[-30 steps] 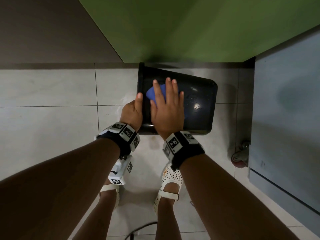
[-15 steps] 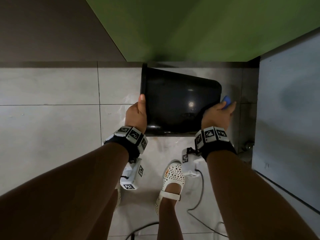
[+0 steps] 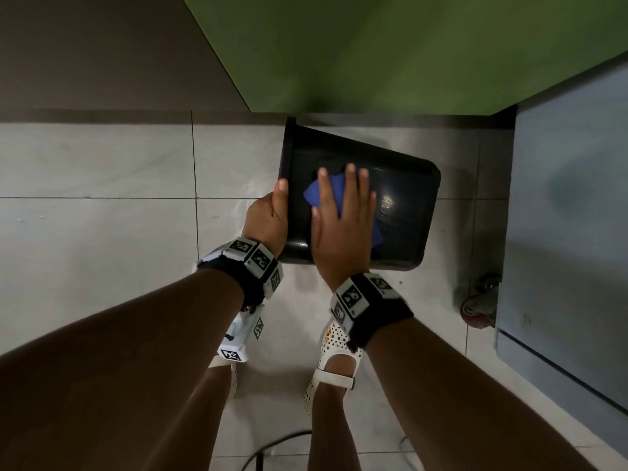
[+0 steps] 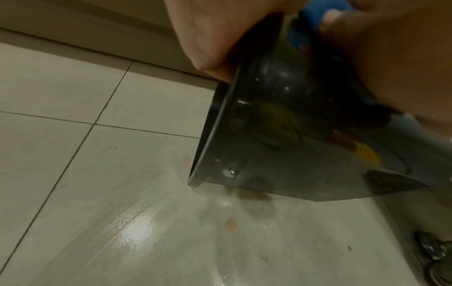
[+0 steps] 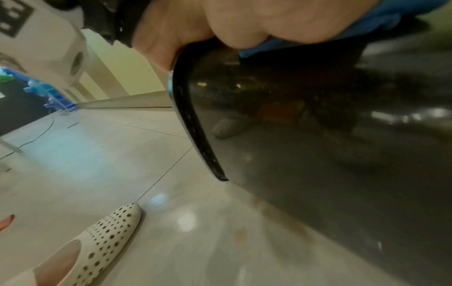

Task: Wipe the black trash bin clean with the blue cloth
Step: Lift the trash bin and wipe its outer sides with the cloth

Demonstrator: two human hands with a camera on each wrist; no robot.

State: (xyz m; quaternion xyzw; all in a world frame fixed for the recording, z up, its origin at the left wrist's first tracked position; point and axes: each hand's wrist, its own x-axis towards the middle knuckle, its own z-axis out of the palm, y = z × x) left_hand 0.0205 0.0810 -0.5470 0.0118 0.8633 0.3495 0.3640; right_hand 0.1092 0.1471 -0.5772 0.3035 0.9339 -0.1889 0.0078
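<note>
I have the black trash bin tipped onto its side on the tiled floor, its open rim pointing to my left and its base toward the grey-blue cabinet on my right. My left hand has its grip closed on the rim at the near corner, thumb lying up along the edge and the other fingers curled out of sight inside the mouth; the left wrist view shows the same rim under my palm, with the lowest corner of the bin down at the floor. My right hand lies flat on the upward-facing side wall, fingers straight and spread, pressing the blue cloth against the plastic, so this grip is wide and flat rather than pinching. The cloth is bunched under my palm and pokes out past my fingers on the left and again near my wrist on the right. The bare part of the wall to the right of my hand shows a glossy highlight. The floor beside the rim looks wet and shiny, with a few small brownish spots. My white perforated shoes stand just in front of the bin, and a caster wheel sits at the foot of the cabinet.
</note>
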